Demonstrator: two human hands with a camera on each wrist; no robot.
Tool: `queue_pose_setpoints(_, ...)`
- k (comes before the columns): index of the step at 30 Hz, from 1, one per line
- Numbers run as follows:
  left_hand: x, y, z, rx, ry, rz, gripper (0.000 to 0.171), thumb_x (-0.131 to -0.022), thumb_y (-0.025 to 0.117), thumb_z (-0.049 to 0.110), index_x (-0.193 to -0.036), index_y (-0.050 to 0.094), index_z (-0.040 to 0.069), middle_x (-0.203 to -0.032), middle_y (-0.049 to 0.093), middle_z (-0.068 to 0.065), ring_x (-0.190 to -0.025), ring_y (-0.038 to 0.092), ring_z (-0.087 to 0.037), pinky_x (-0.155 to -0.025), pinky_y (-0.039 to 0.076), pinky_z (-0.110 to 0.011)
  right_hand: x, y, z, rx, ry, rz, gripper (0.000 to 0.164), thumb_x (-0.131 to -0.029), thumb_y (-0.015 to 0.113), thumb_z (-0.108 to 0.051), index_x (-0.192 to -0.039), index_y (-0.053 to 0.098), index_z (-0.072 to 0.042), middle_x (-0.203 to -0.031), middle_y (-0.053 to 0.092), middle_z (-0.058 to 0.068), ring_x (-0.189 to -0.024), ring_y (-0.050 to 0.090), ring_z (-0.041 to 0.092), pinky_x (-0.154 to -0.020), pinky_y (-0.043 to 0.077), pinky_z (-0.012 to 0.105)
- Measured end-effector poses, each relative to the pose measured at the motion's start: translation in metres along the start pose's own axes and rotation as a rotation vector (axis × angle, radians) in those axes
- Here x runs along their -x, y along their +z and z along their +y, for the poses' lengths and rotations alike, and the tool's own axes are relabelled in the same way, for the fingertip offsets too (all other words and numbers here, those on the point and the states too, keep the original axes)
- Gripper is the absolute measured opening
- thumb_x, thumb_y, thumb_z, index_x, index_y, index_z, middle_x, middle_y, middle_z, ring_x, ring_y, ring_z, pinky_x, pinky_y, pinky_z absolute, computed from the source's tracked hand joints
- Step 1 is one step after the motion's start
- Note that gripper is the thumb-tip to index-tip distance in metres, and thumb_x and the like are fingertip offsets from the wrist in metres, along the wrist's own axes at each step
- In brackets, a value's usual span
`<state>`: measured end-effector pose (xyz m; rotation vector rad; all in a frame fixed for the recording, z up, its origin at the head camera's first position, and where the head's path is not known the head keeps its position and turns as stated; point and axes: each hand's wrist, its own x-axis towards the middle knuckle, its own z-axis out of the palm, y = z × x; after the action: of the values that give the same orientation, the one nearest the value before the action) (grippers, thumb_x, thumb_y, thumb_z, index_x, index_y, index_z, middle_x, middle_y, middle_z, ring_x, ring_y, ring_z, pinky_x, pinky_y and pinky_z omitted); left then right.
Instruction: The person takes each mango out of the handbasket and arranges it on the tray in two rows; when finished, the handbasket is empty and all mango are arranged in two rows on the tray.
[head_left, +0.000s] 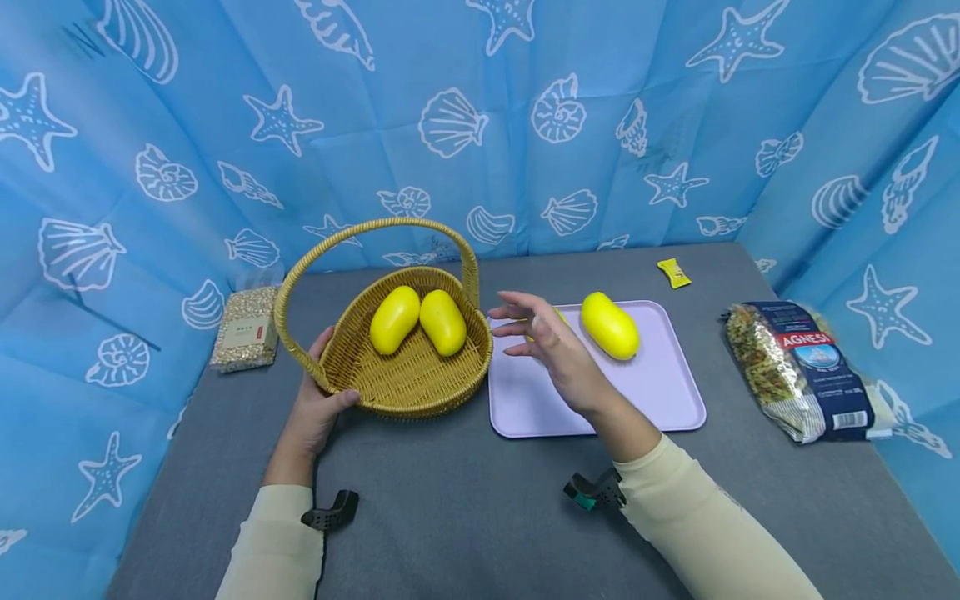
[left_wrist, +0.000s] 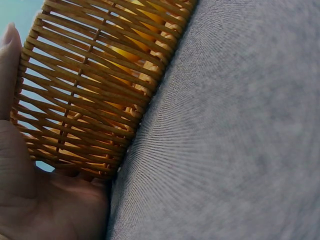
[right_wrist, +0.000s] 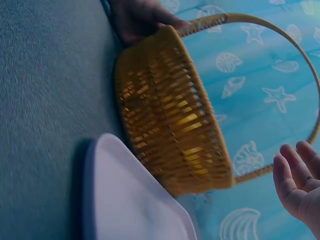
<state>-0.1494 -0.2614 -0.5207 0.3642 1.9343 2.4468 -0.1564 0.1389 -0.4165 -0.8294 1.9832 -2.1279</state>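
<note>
A wicker basket (head_left: 420, 392) with a tall hoop handle stands left of centre, holding two yellow mangoes (head_left: 395, 320). My left hand (head_left: 318, 408) grips its left side, thumb over the rim; the left wrist view shows the palm against the woven wall (left_wrist: 85, 90). Between the basket and a mango (head_left: 610, 326) on the lilac tray (head_left: 637, 408), my right hand (head_left: 558, 354) hovers over the tray with fingers loosely spread and nothing in them. Behind that hand, a bit of another yellow thing (head_left: 561, 315) shows, mostly hidden.
A vacuum-packed bag of grains (head_left: 247, 329) lies left of the basket. On the right are a pasta bag (head_left: 806, 371) and, farther back, a small yellow wrapped packet (head_left: 673, 273). A blue shell-patterned curtain (head_left: 525, 192) surrounds the grey table (head_left: 450, 517) at the back and sides.
</note>
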Motion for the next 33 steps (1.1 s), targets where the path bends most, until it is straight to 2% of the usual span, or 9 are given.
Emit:
queue_pose_setpoints(3, 0.000, 0.000, 0.000, -0.002, -0.002, 0.003, 0.108, -0.092, 0.072, -0.019, -0.176, 0.016, 0.018, -0.172, 0.024, -0.024, -0.144, 0.042, -0.039, -0.103, 0.053, -0.031, -0.006, 0.010, 0.007, 0.015, 0.021, -0.021, 0.091, -0.107, 0.057, -0.065, -0.165, 0.034, 0.001, -0.154, 0.050, 0.025, -0.136, 0.053, 0.049, -0.106, 0.050, 0.060)
queue_pose_setpoints(6, 0.000, 0.000, 0.000, -0.004, -0.004, 0.006, 0.107, -0.092, 0.069, -0.022, -0.176, 0.015, 0.017, -0.172, 0.024, -0.024, -0.144, 0.042, -0.039, -0.104, 0.053, -0.031, -0.013, 0.020, 0.015, 0.042, 0.051, -0.038, 0.084, -0.106, 0.071, -0.051, -0.166, 0.035, -0.005, -0.155, 0.049, 0.022, -0.137, 0.053, 0.046, -0.108, 0.049, 0.059)
queue_pose_setpoints(8, 0.000, -0.001, -0.001, -0.006, -0.003, 0.008, 0.107, -0.092, 0.069, -0.022, -0.176, 0.014, 0.015, -0.172, 0.024, -0.024, -0.145, 0.042, -0.039, -0.104, 0.052, -0.031, -0.017, 0.027, 0.020, 0.065, 0.058, -0.052, 0.080, -0.104, 0.075, -0.040, -0.167, 0.035, -0.009, -0.156, 0.048, 0.022, -0.138, 0.052, 0.047, -0.108, 0.048, 0.057)
queue_pose_setpoints(12, 0.001, -0.001, -0.001, -0.010, -0.001, 0.007, 0.108, -0.093, 0.075, -0.016, -0.176, 0.014, 0.015, -0.172, 0.024, -0.024, -0.145, 0.042, -0.039, -0.105, 0.052, -0.031, -0.027, 0.039, 0.028, 0.120, 0.062, -0.051, 0.080, -0.102, 0.078, -0.033, -0.167, 0.037, -0.012, -0.157, 0.048, 0.023, -0.139, 0.052, 0.045, -0.109, 0.047, 0.060)
queue_pose_setpoints(16, 0.001, -0.001, -0.001, -0.011, 0.008, 0.001, 0.108, -0.093, 0.077, -0.014, -0.176, 0.014, 0.014, -0.172, 0.024, -0.026, -0.144, 0.043, -0.039, -0.105, 0.052, -0.031, -0.039, 0.048, 0.034, 0.185, 0.064, -0.031, 0.084, -0.100, 0.080, -0.036, -0.167, 0.038, -0.007, -0.159, 0.048, 0.023, -0.142, 0.050, 0.043, -0.110, 0.045, 0.065)
queue_pose_setpoints(23, -0.001, 0.000, 0.000, -0.012, 0.014, -0.004, 0.107, -0.094, 0.079, -0.011, -0.176, 0.015, 0.014, -0.171, 0.025, -0.026, -0.142, 0.045, -0.038, -0.103, 0.053, -0.030, -0.059, 0.058, 0.039, 0.347, 0.095, -0.010, 0.084, -0.099, 0.081, -0.038, -0.166, 0.040, -0.009, -0.163, 0.045, 0.020, -0.147, 0.045, 0.033, -0.116, 0.042, 0.056)
queue_pose_setpoints(29, -0.001, 0.001, 0.000, -0.030, 0.003, 0.009, 0.106, -0.093, 0.073, -0.017, -0.176, 0.016, 0.015, -0.171, 0.026, -0.024, -0.143, 0.044, -0.038, -0.103, 0.053, -0.030, -0.073, 0.065, 0.041, 0.490, 0.158, -0.007, 0.089, -0.098, 0.081, -0.048, -0.167, 0.038, -0.011, -0.165, 0.041, 0.015, -0.149, 0.042, 0.033, -0.118, 0.038, 0.056)
queue_pose_setpoints(33, -0.001, 0.001, 0.000, -0.029, 0.000, 0.009, 0.105, -0.093, 0.069, -0.021, -0.176, 0.015, 0.015, -0.171, 0.026, -0.025, -0.143, 0.044, -0.040, -0.103, 0.053, -0.031, -0.082, 0.071, 0.043, 0.568, 0.223, -0.010, 0.093, -0.098, 0.081, -0.050, -0.169, 0.035, -0.011, -0.167, 0.037, 0.016, -0.149, 0.040, 0.034, -0.117, 0.038, 0.059)
